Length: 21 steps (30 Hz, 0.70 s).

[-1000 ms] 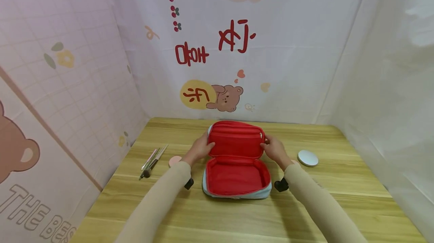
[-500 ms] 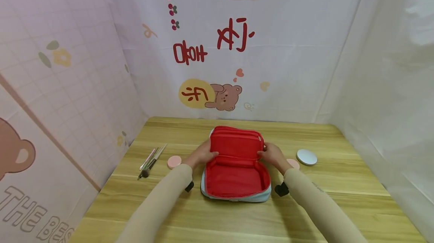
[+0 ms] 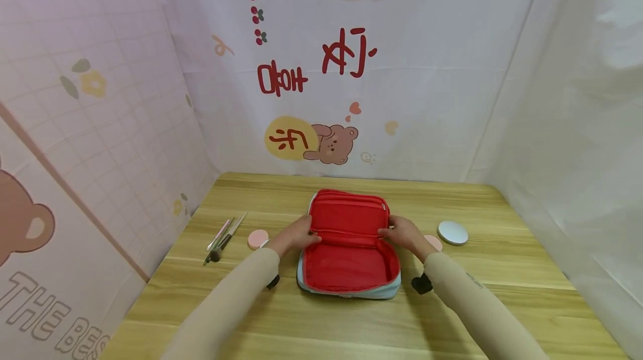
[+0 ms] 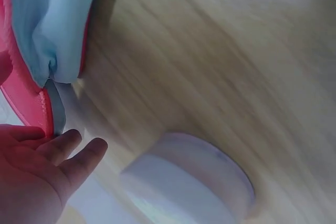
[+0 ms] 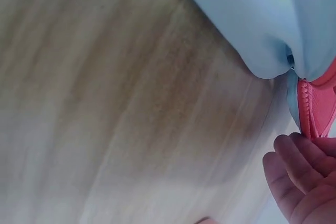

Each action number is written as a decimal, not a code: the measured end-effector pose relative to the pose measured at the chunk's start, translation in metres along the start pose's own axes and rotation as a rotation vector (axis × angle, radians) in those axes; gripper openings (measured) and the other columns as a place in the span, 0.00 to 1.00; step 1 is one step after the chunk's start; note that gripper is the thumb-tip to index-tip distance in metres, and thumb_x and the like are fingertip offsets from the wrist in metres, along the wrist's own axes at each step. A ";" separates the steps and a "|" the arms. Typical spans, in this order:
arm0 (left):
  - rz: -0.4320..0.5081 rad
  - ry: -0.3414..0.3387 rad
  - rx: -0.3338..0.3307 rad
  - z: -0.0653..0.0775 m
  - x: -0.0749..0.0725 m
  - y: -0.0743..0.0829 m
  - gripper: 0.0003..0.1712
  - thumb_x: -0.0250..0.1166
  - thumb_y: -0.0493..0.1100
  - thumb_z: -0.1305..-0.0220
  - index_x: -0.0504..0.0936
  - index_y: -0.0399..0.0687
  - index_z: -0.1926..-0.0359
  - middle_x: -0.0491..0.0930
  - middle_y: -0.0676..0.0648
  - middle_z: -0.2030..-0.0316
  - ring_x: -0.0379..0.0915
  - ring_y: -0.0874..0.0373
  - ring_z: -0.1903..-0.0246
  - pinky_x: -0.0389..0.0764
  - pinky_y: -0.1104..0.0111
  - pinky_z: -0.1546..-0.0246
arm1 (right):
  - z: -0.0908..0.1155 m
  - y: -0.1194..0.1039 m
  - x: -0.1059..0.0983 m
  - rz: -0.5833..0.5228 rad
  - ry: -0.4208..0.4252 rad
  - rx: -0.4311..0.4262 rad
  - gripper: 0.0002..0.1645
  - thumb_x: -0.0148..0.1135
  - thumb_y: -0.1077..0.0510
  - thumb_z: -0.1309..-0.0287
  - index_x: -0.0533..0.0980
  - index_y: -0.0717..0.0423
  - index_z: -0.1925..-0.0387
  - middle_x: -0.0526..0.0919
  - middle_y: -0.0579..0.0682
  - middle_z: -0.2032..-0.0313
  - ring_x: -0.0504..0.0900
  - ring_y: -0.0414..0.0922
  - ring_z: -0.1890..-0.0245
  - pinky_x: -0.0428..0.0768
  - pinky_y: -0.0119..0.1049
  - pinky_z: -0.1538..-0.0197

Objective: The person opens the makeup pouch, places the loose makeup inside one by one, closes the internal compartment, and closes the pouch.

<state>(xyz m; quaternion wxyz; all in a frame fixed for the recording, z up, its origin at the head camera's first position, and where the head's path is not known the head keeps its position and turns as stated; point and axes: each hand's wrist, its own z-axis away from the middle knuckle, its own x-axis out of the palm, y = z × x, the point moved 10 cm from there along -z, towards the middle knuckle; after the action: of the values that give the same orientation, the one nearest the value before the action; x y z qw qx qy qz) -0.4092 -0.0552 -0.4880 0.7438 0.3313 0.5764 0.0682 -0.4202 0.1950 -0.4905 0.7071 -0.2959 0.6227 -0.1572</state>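
A light blue cosmetic bag [image 3: 346, 268] with a red lining lies unzipped on the wooden table, its lid [image 3: 349, 216] tipped back away from the person. At the lid's left side, my left hand [image 3: 297, 235] holds the edge, thumb over the red lining and fingers outside. The left wrist view shows loosely stretched fingers [image 4: 86, 158] by the red edge. My right hand [image 3: 406, 233] pinches the opposite side of the lid low down, near the hinge. In the right wrist view, bent fingertips [image 5: 283, 145] meet the zipper edge. The bag's inside shows only red lining.
Several slim brushes and sticks [image 3: 226, 240] lie at the left. A pink disc [image 3: 258, 239] sits beside the left forearm. Another pink disc [image 3: 433, 243] and a silvery round case [image 3: 453, 233] lie right of the bag. A patterned cloth [image 3: 427, 81] hangs behind the table.
The lid has tipped further back and sits lower in view. Both hands have moved down along its sides toward the hinge. Brushes and discs have stayed in place.
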 end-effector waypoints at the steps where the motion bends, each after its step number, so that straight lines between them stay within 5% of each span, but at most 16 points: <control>1: -0.018 -0.009 -0.003 0.002 0.001 -0.001 0.40 0.64 0.43 0.32 0.58 0.22 0.31 0.64 0.30 0.34 0.61 0.40 0.33 0.64 0.53 0.34 | 0.001 -0.002 0.000 0.021 0.002 -0.020 0.18 0.64 0.57 0.36 0.76 0.67 0.52 0.83 0.64 0.52 0.82 0.57 0.54 0.79 0.49 0.53; 8: -0.137 -0.032 0.016 0.013 0.000 0.002 0.33 0.66 0.43 0.33 0.66 0.24 0.36 0.70 0.33 0.40 0.69 0.42 0.40 0.68 0.54 0.38 | 0.012 -0.012 0.000 0.188 -0.003 -0.086 0.37 0.69 0.51 0.41 0.70 0.75 0.40 0.78 0.71 0.46 0.75 0.66 0.44 0.73 0.57 0.42; 12: -0.203 -0.027 0.028 0.017 0.000 0.003 0.32 0.67 0.44 0.34 0.68 0.26 0.38 0.73 0.36 0.46 0.72 0.45 0.47 0.71 0.56 0.41 | 0.019 -0.016 0.004 0.292 -0.025 -0.129 0.40 0.70 0.49 0.42 0.70 0.74 0.38 0.72 0.71 0.40 0.72 0.66 0.40 0.72 0.57 0.40; 21: -0.235 -0.085 0.058 0.026 0.008 0.006 0.35 0.65 0.45 0.32 0.65 0.28 0.33 0.63 0.32 0.32 0.62 0.41 0.33 0.65 0.54 0.35 | 0.037 -0.033 0.022 0.459 -0.128 -0.321 0.47 0.74 0.44 0.48 0.69 0.69 0.35 0.68 0.65 0.33 0.67 0.63 0.34 0.68 0.56 0.36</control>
<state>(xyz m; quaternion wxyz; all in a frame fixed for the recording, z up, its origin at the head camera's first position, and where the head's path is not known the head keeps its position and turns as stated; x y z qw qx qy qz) -0.3813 -0.0581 -0.4879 0.7606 0.2853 0.5809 -0.0504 -0.3759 0.1643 -0.4860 0.7060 -0.2646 0.6446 0.1266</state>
